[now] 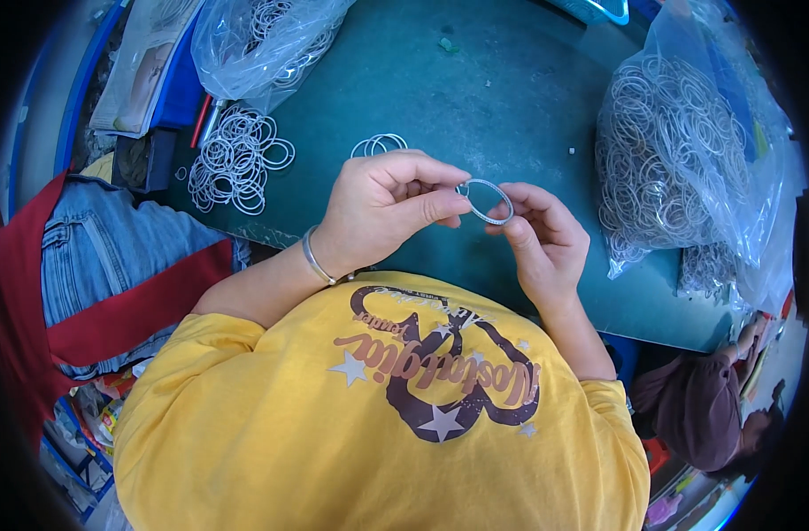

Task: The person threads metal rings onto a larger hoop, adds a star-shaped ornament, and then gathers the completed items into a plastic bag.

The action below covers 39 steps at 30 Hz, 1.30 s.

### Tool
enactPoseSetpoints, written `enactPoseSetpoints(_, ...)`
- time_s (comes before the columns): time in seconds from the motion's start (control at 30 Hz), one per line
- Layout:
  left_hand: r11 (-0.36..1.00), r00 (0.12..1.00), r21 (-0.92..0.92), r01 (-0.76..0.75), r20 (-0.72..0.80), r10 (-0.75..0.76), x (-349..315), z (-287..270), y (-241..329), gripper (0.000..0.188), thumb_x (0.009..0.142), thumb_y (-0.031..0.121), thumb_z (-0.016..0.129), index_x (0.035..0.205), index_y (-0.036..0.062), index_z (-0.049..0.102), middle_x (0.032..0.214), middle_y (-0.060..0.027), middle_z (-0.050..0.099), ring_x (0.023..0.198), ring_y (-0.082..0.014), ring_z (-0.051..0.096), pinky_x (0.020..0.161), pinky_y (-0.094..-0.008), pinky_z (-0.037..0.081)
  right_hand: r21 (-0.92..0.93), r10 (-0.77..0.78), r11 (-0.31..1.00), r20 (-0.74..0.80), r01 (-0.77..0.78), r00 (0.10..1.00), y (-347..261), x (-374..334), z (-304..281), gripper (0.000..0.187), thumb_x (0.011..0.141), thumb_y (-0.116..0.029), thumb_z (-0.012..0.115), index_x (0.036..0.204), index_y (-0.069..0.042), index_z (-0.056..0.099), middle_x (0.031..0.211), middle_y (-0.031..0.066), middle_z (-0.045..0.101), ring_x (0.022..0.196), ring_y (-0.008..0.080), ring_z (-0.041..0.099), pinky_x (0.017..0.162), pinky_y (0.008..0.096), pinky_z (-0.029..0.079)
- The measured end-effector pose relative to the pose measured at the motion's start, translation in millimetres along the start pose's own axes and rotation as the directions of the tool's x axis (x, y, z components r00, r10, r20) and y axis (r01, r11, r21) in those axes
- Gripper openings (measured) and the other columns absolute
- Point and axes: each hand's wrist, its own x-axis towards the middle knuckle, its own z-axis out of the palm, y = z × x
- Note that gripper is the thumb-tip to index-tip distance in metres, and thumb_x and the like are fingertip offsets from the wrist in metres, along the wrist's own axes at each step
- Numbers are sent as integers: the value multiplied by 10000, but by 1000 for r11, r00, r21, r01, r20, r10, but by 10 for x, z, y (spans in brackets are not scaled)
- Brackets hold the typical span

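A silver hoop (509,200) with a beaded or studded surface is held up between my two hands, over the near side of the table. My left hand (382,196) pinches its left end between thumb and forefinger, where a small fitting partly shows. At the hoop's right side, the thumb and fingers of my right hand (546,237) close on its lower edge. Several plain silver rings (380,143) lie on the table just beyond my left hand, partly hidden by it. Farther left is a loose heap of similar rings (236,159).
The green table (475,97) carries a clear bag of rings (276,44) at the back left and a large full bag (670,150) at the right. A red-handled tool (201,122) lies near the heap. Another person (697,407) sits at the lower right.
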Motion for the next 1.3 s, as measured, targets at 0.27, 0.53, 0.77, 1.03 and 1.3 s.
enactPoseSetpoints(0.27, 995, 996, 65, -80, 36, 78, -15, 2, 9, 163, 808, -21, 630, 969, -37, 643, 856, -101, 636, 708, -134, 647, 600, -186, 504, -81, -70, 994, 40, 73, 997, 28, -2, -37, 260, 826, -136, 663, 1007, 45, 620, 809, 73, 638, 683, 117, 617, 605, 208, 495)
enactPoseSetpoints(0.53, 893, 947, 317, -320, 92, 306, 3, -39, -5, 146, 781, -40, 650, 927, -38, 654, 827, -108, 640, 689, -142, 653, 575, -190, 499, -143, -129, 980, 91, 141, 987, 4, 1, -4, 227, 865, -157, 609, 986, 34, 636, 777, 92, 655, 684, 134, 635, 580, 207, 494)
enactPoseSetpoints(0.77, 967, 982, 176, -184, 73, 173, -17, 4, -68, 120, 803, -55, 611, 917, -47, 650, 830, -123, 641, 717, -177, 671, 601, -213, 527, -303, -276, 904, 121, 300, 954, -46, 25, 10, 149, 850, -125, 624, 894, 15, 645, 681, 76, 640, 616, 123, 622, 514, 200, 457)
enactPoseSetpoints(1.03, 978, 983, 104, -183, 40, 180, -42, -43, -64, 98, 817, -67, 589, 908, -54, 621, 927, -137, 620, 793, -182, 660, 664, -231, 536, -150, -202, 967, 48, 207, 978, -6, 55, 85, 127, 866, -103, 598, 862, 20, 630, 727, 104, 638, 631, 141, 625, 543, 232, 471)
enactPoseSetpoints(1.3, 685, 613, 696, -217, -448, 650, 646, -1102, 418, 145, 814, 77, 651, 916, -25, 637, 785, -102, 667, 698, -137, 654, 660, -219, 517, -646, -114, 706, 299, 289, 947, 179, 290, 178, 170, 758, -91, 659, 896, -8, 606, 844, 133, 576, 794, 308, 561, 684, 368, 467)
